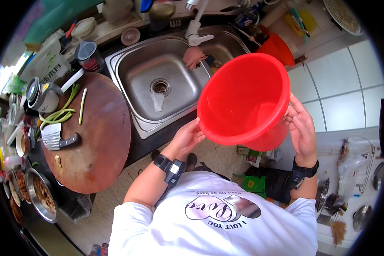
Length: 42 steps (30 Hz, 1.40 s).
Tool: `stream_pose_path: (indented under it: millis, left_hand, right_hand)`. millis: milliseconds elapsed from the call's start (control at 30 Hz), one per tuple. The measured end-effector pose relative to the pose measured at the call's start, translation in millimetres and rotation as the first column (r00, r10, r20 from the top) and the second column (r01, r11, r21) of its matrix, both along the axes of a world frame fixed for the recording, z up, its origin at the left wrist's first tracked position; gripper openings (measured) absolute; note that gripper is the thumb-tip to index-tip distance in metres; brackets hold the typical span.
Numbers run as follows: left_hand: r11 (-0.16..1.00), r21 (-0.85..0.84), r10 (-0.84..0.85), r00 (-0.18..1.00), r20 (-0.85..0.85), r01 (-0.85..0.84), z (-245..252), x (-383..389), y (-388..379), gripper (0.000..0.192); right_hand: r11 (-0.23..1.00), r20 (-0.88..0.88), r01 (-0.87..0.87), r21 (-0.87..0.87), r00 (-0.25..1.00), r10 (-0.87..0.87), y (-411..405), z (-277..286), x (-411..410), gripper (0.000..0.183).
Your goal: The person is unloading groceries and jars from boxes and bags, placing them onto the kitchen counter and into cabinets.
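Note:
A red plastic basin (243, 99) is held tilted between both hands, in front of the right part of the sink, its inside facing up towards me. My left hand (188, 136) grips its rim at the lower left. On the other side, my right hand (300, 128) holds the basin's wall just under the rim, with some fingers behind it. The steel double sink (156, 60) lies beyond, with a whitish scrap (157, 101) by its drain (161, 86). A pink cloth (194, 58) hangs over the divider below the white faucet (195, 33).
Left of the sink stands a round wooden chopping board (99, 137) with a cleaver (56, 137) and green onion stalks (82, 105). A steel bowl of food (32, 179) is at the lower left. Another red plastic container (276, 46) stands behind the held basin.

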<state>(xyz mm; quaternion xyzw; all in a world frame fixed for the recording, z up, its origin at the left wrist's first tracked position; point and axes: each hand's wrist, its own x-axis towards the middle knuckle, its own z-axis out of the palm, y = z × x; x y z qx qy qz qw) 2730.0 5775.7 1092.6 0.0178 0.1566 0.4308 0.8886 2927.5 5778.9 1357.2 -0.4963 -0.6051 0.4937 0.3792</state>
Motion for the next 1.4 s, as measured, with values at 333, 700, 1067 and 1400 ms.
stream_pose_path:
  millis: [333, 700, 1067, 1400]
  left_hand:
    - [0.992, -0.109, 0.089, 0.978, 0.186, -0.069, -16, -5, 12, 0.026]
    - [0.984, -0.171, 0.110, 0.905, 0.410, -0.043, -34, 6, 25, 0.026]
    - [0.956, -0.294, 0.104, 0.911, 0.398, 0.020, -29, 17, 30, 0.027]
    - [0.940, -0.339, 0.140, 0.871, 0.470, 0.031, -32, 23, 22, 0.027]
  right_hand:
    - [0.982, -0.009, -0.187, -0.036, 0.982, 0.187, 48, -4, -35, 0.065]
    - [0.971, 0.045, -0.235, -0.029, 0.971, 0.236, 71, -2, -61, 0.060]
    - [0.956, 0.108, -0.282, -0.083, 0.951, 0.290, 72, 0, -93, 0.063]
    - [0.918, 0.136, -0.356, -0.172, 0.915, 0.380, 61, 1, -112, 0.057]
